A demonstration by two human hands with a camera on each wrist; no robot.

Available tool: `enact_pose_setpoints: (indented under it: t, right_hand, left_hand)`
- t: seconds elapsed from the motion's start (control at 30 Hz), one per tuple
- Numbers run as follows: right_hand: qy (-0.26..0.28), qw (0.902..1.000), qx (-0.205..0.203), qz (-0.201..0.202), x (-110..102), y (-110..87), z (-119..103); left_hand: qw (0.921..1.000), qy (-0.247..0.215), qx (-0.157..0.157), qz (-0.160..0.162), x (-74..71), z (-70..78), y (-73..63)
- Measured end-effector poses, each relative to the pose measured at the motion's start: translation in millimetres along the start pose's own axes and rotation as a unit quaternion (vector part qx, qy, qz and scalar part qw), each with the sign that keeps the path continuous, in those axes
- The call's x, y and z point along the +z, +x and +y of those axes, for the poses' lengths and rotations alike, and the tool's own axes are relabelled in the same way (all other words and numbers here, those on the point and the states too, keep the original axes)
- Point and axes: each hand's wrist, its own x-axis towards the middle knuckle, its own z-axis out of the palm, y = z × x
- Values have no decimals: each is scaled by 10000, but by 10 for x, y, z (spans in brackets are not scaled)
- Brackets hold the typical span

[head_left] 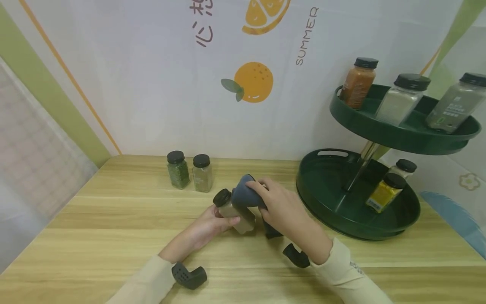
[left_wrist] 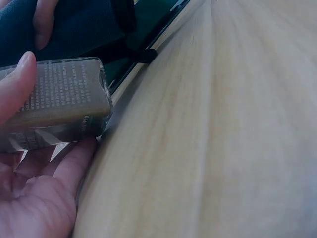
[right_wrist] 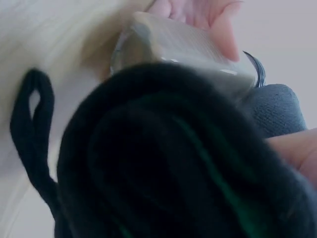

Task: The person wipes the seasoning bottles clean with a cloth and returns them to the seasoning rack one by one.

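My left hand [head_left: 213, 226] grips a clear spice jar [head_left: 236, 216] with a black lid, tilted over the table. In the left wrist view the jar [left_wrist: 64, 99] shows rows of small print and brownish contents, with the thumb across its side. My right hand [head_left: 282, 207] holds a folded dark blue cloth [head_left: 247, 193] against the jar's side, just below the lid. Seen from the right wrist, the cloth [right_wrist: 163, 148] fills the front, with a hanging loop at its edge, and covers part of the jar [right_wrist: 183, 47].
Two spice jars, one with green flakes [head_left: 178, 171] and one paler [head_left: 203, 173], stand at the back of the wooden table [head_left: 95, 228]. At right is a two-tier green rack [head_left: 326, 213] with several jars, including an orange-red one [head_left: 358, 84] and a yellow-labelled one [head_left: 385, 194].
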Motion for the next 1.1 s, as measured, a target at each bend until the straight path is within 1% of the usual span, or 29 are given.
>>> enact_pose_setpoints:
  t: [0.07, 0.23, 0.3, 0.43, 0.53, 0.6, 0.7, 0.87, 0.97, 1.1]
  right_hand:
    - [-49, 9997, -199, 89, 34, -3, -6]
    - [135, 9944, -1012, 256, 110, -4, -44]
    - [243, 9932, -1106, 265, 121, -2, -60]
    - [362, 9941, -1003, 200, 119, 1, -75]
    - [433, 9943, -976, 3, 112, 2, -68]
    - [422, 9949, -900, -188, 97, -4, -50]
    - [400, 9956, -661, -535, 65, -16, 15]
    - [320, 9920, -426, -1141, 5, -39, 146]
    - [83, 9897, -343, -1390, -25, -53, 199]
    - [-501, 9878, -255, -1454, -40, -72, 234]
  left_hand:
    - [10000, -13, 45, -47, -10, -4, 6]
    - [9993, -22, 214, -310, -26, -8, 17]
    - [9990, -46, 242, -365, -32, -5, 23]
    - [9989, -22, 216, -422, -44, 5, 33]
    - [9991, 73, 115, -411, -52, 7, 27]
    - [9991, 122, 40, -407, -56, 9, 25]
    - [9992, 57, 1, -396, -48, 23, 40]
    - [9996, -6, -38, -288, -36, 36, 25]
    - [9996, 69, -84, -266, -36, 34, 8]
    - [9990, 206, -101, -382, -43, 23, -9]
